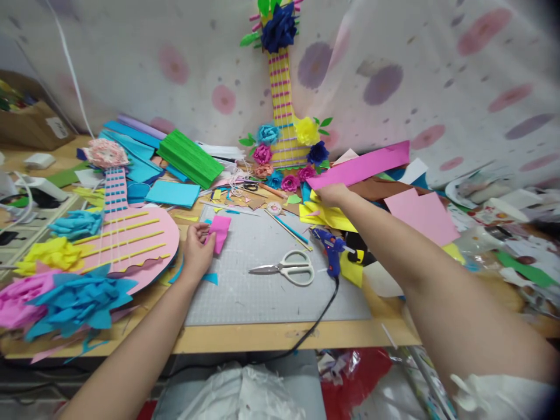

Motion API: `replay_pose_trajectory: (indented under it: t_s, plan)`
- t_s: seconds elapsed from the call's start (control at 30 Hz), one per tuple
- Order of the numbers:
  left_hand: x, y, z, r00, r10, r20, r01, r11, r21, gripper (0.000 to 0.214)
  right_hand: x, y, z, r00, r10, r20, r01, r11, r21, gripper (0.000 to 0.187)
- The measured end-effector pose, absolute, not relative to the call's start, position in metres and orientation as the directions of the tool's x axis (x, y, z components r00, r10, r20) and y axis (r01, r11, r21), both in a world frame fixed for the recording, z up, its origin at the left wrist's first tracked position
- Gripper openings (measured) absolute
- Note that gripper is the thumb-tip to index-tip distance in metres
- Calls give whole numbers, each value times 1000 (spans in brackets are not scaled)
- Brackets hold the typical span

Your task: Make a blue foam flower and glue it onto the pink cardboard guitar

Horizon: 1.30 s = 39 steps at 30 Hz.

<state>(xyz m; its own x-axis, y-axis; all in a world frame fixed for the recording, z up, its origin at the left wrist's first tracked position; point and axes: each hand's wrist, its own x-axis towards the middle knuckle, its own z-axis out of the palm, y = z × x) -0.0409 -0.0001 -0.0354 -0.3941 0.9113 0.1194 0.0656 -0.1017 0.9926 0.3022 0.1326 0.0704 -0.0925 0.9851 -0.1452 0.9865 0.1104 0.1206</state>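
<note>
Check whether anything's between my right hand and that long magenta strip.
Nothing visible stands between them: the right hand is right at the left end of the magenta strip. I can't tell whether it's gripping.

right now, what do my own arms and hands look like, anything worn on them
The left hand and right hand are ungloved. A white sleeve with a ruffled edge shows on the right arm; the left arm is bare as far as it shows.

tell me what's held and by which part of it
Left grip: a small magenta paper rectangle, held by its left edge. Right grip: at the left end of a long magenta paper strip; hold unclear.
</note>
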Motion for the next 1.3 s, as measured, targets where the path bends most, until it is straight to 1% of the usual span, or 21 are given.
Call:
replay_pose_trajectory:
  t_s: [0.07,0.17,0.23,0.3,0.37,0.43,0.5,0.57,0.63,0.73,0.83,0.9,0.97,1.0,1.03,1.07,1.1,1.13,1.2,1.27,1.3]
  plan:
    - [-40,0,-35,-399,910,113,60,-97,993,27,290,131,80,-109,983,-149,985,127,120,17]
    - [-39,1,-35,-415,906,85,25,-82,996,29,257,121,100,-154,975,-158,980,171,98,17]
    - [-37,4,-32,-410,910,55,-17,-68,998,29,229,105,113,-222,967,-122,973,228,38,18]
    - [-34,6,-26,-388,921,21,-68,-51,996,30,200,84,117,-294,953,-74,953,286,-101,21]
    - [-29,9,-18,-364,931,-5,-116,-40,992,31,174,63,107,-324,945,-49,902,293,-316,23]
    - [-24,11,-12,-323,946,-17,-155,-36,987,32,153,45,83,-290,955,-65,780,196,-594,29]
    - [-19,12,-9,-238,971,-20,-186,-26,982,35,139,34,52,-223,969,-110,532,26,-846,40]
    - [-16,11,-9,-139,990,-33,-206,3,979,38,132,30,21,-141,978,-154,277,-110,-955,48]
    - [-14,10,-10,-60,997,-58,-214,44,976,41,128,30,0,-65,991,-117,126,-108,-986,45]
    - [-12,8,-10,26,994,-103,-200,106,974,46,125,29,-14,-34,999,-42,26,-41,-999,39]
    - [-13,8,-10,79,984,-156,-172,168,971,43,123,25,-14,-76,997,-3,-22,-5,-1000,38]
    - [-14,9,-10,75,978,-193,-186,204,961,35,129,21,-8,-104,995,2,30,5,-1000,35]
    - [-17,10,-9,59,968,-244,-250,251,935,27,144,15,1,-126,992,10,225,39,-974,27]
    - [-19,11,-7,58,958,-280,-300,284,911,23,156,11,8,-146,989,16,387,72,-919,20]
    - [-20,12,-5,69,945,-318,-354,321,878,18,169,7,14,-187,982,-6,557,101,-824,14]
    - [-22,12,-2,91,931,-354,-405,360,840,14,183,1,21,-223,973,-68,708,114,-697,9]
    - [-23,12,0,120,916,-384,-447,395,803,10,196,-5,27,-270,952,-143,813,146,-564,7]
    - [-25,12,2,148,903,-404,-477,423,770,6,209,-11,32,-293,931,-217,878,172,-447,10]
    - [-26,13,4,189,886,-423,-502,458,734,1,226,-23,39,-308,908,-285,928,221,-299,26]
    - [-27,14,3,216,881,-421,-501,470,727,5,233,-33,40,-298,915,-271,946,245,-212,37]
    - [-28,14,2,226,881,-415,-495,471,730,6,232,-37,40,-296,920,-258,951,258,-172,38]
